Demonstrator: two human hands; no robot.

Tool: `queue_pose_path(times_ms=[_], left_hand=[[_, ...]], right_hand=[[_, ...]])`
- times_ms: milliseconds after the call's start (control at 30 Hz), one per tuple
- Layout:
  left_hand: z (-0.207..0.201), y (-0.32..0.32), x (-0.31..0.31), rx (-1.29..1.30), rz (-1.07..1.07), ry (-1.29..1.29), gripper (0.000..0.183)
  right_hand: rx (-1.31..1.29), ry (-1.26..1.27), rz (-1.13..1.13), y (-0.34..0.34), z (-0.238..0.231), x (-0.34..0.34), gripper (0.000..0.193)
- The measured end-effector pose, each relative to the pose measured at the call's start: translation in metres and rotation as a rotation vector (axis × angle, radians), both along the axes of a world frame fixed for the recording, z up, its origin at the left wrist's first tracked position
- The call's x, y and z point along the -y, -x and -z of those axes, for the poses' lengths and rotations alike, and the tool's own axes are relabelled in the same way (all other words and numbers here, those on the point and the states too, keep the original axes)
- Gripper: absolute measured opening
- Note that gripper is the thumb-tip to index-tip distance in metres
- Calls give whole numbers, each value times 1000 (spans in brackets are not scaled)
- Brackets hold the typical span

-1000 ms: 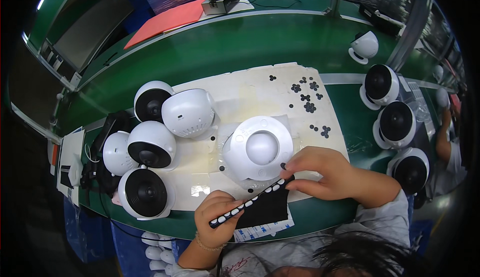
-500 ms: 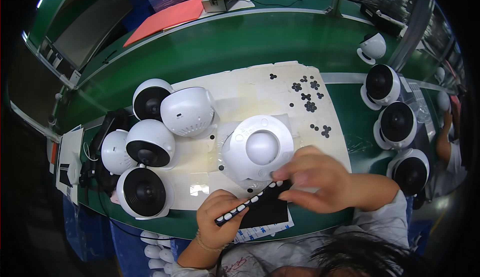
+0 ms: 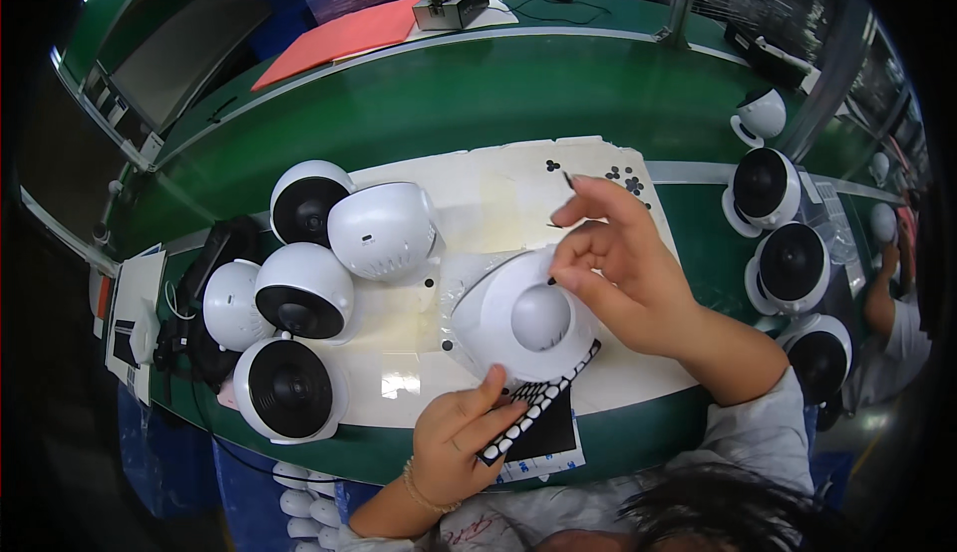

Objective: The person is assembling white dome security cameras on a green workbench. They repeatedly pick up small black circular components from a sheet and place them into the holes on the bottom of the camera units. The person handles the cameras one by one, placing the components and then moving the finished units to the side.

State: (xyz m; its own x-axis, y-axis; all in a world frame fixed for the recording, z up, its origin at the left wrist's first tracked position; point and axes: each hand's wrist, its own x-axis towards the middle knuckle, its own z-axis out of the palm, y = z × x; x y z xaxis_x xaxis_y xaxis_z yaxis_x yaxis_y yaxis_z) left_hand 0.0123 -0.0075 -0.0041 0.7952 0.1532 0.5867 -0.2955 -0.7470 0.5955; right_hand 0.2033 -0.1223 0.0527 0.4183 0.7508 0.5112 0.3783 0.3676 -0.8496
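Observation:
My left hand [image 3: 461, 442] grips a black sheet with rows of white rounded spots [image 3: 538, 408], tilted up beside the work. Its thumb reaches the near rim of a white ball-shaped camera [image 3: 477, 318], which lies with its ring-shaped base [image 3: 506, 348] facing up. Over the far right part of that ring is my right hand [image 3: 628, 278], thumb and a finger pinched on a small black pad [image 3: 552, 281]. Another dark bit [image 3: 568, 181] shows at a raised fingertip of the same hand. Under the sheet lies a black square piece [image 3: 533, 432] on printed backing paper.
Several white cameras with black fronts [image 3: 289, 388] crowd the left of the pale board [image 3: 399, 408]. More cameras [image 3: 793, 261] line the right side. Small black dots [image 3: 626, 178] lie in clusters at the board's far right. A metal box [image 3: 451, 4] stands at the back.
My right hand has moved from the spotted sheet up and away to the camera's base ring. My left hand has turned the sheet more steeply and put its thumb on the ring, which now tilts.

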Motion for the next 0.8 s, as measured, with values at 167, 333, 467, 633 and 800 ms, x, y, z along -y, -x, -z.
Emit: queue_pose_path(times_ms=[167,333,467,633,800], left_hand=[[3,3,-3,4,3,-16,36],[6,3,-1,29,3,7,36],[7,2,0,35,-3,17,34],[9,3,-1,44,0,27,33],[4,3,-2,-6,16,45,34]], right_hand=[[-69,42,-25,-3,2,-6,60],[-39,29,-42,-7,3,-5,60],[30,37,-14,-8,5,-6,59],[111,72,5,-8,5,-4,60],[27,50,-40,-10,4,-4,68]])
